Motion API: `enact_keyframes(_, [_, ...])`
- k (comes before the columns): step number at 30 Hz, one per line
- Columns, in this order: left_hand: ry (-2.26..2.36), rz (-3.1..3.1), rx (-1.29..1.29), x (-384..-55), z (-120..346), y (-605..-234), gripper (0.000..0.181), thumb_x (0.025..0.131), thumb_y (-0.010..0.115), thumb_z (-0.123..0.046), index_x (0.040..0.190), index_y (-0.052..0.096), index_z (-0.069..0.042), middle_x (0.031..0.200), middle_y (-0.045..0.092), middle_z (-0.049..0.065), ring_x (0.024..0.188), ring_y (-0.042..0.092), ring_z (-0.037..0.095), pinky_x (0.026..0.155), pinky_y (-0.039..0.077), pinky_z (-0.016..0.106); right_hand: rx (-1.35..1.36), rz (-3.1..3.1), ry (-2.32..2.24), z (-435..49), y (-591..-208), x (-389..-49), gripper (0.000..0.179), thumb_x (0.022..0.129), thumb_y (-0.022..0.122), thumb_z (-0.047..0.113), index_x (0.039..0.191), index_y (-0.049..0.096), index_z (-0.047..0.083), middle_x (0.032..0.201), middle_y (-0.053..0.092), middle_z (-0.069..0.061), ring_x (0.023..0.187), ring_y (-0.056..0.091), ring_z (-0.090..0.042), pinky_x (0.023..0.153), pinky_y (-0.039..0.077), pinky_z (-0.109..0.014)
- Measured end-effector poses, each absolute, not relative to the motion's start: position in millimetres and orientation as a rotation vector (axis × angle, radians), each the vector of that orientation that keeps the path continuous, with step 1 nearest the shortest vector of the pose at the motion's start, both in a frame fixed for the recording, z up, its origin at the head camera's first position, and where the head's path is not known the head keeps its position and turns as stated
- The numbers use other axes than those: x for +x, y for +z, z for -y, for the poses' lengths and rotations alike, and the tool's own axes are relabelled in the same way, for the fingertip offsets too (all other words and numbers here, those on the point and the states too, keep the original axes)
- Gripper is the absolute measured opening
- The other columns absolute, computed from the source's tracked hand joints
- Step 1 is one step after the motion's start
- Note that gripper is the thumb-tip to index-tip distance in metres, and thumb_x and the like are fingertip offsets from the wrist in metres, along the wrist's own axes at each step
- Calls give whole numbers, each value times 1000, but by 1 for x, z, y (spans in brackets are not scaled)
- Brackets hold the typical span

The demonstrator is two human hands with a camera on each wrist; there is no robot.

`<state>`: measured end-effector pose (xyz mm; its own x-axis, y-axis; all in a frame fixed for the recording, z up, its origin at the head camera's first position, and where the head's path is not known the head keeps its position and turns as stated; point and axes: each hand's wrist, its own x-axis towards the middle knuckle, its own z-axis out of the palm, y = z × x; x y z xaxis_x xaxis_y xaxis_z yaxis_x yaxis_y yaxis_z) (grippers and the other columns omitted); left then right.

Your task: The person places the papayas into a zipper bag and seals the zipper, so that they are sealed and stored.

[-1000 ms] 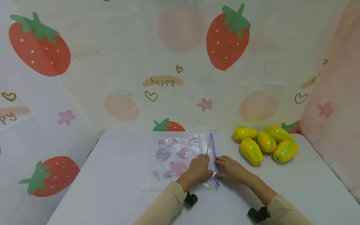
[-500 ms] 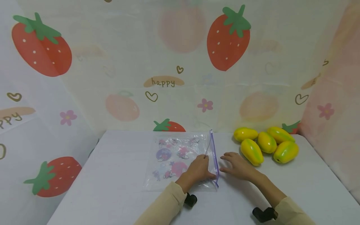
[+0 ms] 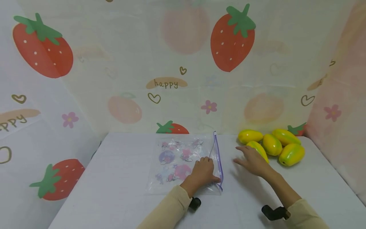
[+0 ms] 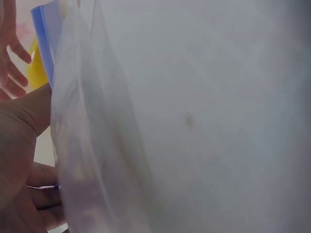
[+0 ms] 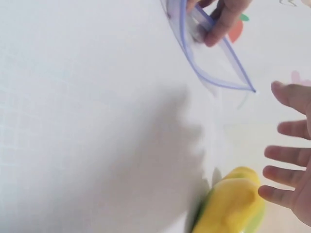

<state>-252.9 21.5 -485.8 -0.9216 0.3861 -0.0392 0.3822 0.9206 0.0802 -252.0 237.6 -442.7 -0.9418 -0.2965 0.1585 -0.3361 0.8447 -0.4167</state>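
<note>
A clear zip bag [image 3: 168,173] with pink and purple cartoon prints lies on the white table. My left hand [image 3: 201,171] holds it by the mouth, its thumb at the purple zip edge [image 3: 218,156]. In the right wrist view the mouth gapes, and fingers of my left hand [image 5: 226,17] pinch one side of it. My right hand [image 3: 253,160] is held above the table right of the bag, fingers spread and holding nothing. It partly covers the nearest yellow-green mango [image 3: 258,149] in the head view; that mango [image 5: 231,206] shows below the fingers in the right wrist view.
Several more yellow-green mangoes [image 3: 271,144] are grouped at the table's back right. A cloth [image 3: 183,105] printed with strawberries hangs behind and on both sides. A black wrist camera [image 3: 274,213] sits by the right sleeve, another [image 3: 195,203] by the left.
My right hand has let go of the bag's zip edge and moved right, toward the mangoes, with its fingers spreading. My left hand stays at the bag, its thumb now over the zip edge.
</note>
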Motion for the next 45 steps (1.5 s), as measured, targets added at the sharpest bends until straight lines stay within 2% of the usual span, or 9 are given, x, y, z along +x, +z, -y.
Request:
enact_keyframes(10, [191,-3026,621,-251,-21,-483,79,70,80,-57,119,59,1,111,60,10,101,54,20,86,53,30,291,2873,575,-258,-431,-259,52,91,65,24,127,53,-11,127,54,-35,117,51,-50,101,40,-62])
enact_keyframes(20, [218,-2998,581,-251,-20,-481,78,71,80,-57,121,58,-1,113,60,9,101,53,19,88,52,30,90,2968,557,-270,-428,-261,60,92,63,29,133,47,-12,132,45,-40,117,46,-55,98,41,-65])
enact_keyframes(29, [260,-2984,577,-250,-19,-482,79,72,80,-55,125,56,-1,119,60,10,105,53,19,92,52,31,37,3004,548,-276,-435,-263,63,92,65,29,133,46,-13,127,47,-40,109,51,-53,92,45,-63])
enact_keyframes(37, [245,-2996,589,-250,-19,-483,81,72,80,-56,127,55,-1,121,60,10,109,54,20,95,51,30,30,3038,569,-279,-440,-265,67,92,64,29,135,41,-16,129,44,-43,113,48,-53,94,43,-62])
enact_keyframes(45, [222,-2988,556,-249,-21,-482,83,71,80,-56,129,54,-2,125,59,10,112,54,20,97,50,30,3,3032,581,-276,-444,-267,69,90,67,29,134,41,-16,127,46,-43,110,50,-51,92,45,-61])
